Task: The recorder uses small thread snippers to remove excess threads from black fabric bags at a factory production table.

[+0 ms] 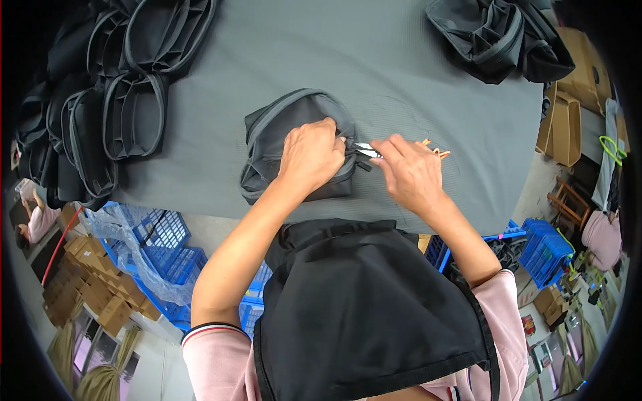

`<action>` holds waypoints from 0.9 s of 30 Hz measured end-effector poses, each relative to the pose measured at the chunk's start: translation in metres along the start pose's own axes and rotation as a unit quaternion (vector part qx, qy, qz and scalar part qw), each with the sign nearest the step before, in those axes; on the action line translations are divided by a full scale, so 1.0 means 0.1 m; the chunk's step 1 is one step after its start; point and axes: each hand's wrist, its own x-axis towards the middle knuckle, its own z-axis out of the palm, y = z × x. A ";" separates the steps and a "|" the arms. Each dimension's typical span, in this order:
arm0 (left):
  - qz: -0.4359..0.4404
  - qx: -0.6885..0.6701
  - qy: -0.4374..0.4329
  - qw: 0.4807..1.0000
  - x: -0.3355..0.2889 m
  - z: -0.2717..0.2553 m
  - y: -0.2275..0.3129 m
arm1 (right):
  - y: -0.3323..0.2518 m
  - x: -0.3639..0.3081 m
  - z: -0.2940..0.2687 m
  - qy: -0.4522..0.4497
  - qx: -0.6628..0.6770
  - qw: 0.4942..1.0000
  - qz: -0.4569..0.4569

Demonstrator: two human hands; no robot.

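A dark grey fabric pouch [304, 113] lies unzipped on the grey-covered table, its inside facing up. My left hand [311, 154] is closed on the pouch's right rim, fingertips inside the opening. My right hand [411, 167] grips a small pair of scissors; the orange handles [438, 152] stick out past the fingers. Their silver blades [366, 150] point left, at the pouch's edge close to my left fingertips. Just below the blades hangs a black zipper pull [364, 166]. Whether the blades touch thread or fabric is too small to tell.
Several similar open pouches [136, 113] are piled along the table's left side. More pouches [491, 40] sit at the far right. Blue plastic crates [164, 230] stand below the table edge at left, another crate [545, 250] at right. Cardboard boxes [100, 287] are stacked beyond.
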 end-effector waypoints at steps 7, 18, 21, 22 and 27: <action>-0.008 -0.012 -0.008 1.000 0.00 -0.01 0.01 | -0.01 0.08 -0.02 0.001 -0.019 0.998 -0.061; -0.010 -0.031 -0.005 0.999 -0.01 0.00 -0.01 | 0.03 -0.01 -0.04 0.019 0.013 0.997 -0.067; -0.009 -0.033 -0.005 0.999 -0.02 0.00 -0.02 | 0.00 0.01 -0.02 0.044 0.013 0.997 -0.065; -0.011 -0.033 -0.010 0.999 -0.01 0.00 -0.02 | 0.01 0.02 -0.01 0.044 0.012 0.997 -0.065; -0.004 -0.044 0.013 0.999 -0.02 0.05 -0.08 | 0.11 -0.04 -0.01 -0.009 0.082 0.996 -0.035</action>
